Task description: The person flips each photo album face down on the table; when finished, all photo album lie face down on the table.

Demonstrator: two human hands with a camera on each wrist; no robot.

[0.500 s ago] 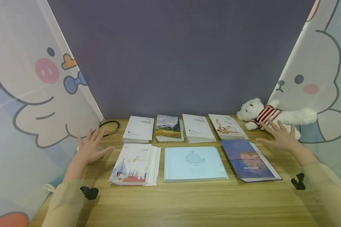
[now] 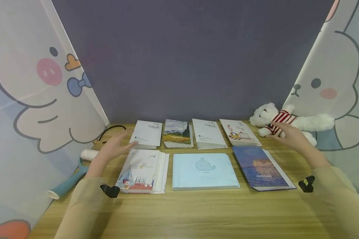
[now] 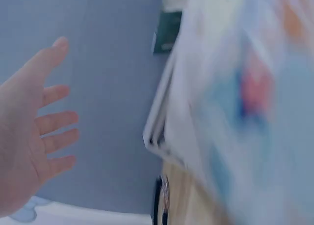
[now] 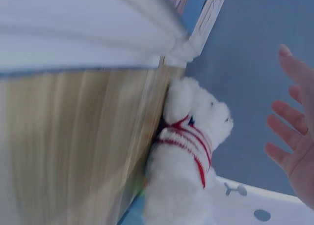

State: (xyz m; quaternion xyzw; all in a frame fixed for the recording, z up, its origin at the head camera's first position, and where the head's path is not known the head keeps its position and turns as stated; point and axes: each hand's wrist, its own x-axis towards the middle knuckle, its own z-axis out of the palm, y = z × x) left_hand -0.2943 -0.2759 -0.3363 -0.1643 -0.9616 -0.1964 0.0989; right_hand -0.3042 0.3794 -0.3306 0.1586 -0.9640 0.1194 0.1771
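Several books and albums lie in two rows on the wooden table. My left hand hovers open, fingers straight, over the gap between the tent-cover book and the white booklet behind it. It holds nothing; the left wrist view shows its spread fingers. My right hand is open above the table, just in front of the white teddy bear in a red striped shirt. Between the hands lie the whale album and the blue seascape album.
A landscape-cover book, a white booklet and an illustrated book fill the back row. A lint roller with a teal handle and a black hairband lie at the left. Cartoon curtains flank the table.
My left hand rose off the table and moved right toward the books, uncovering the lint roller. My right hand drew slightly left and up, in front of the bear.
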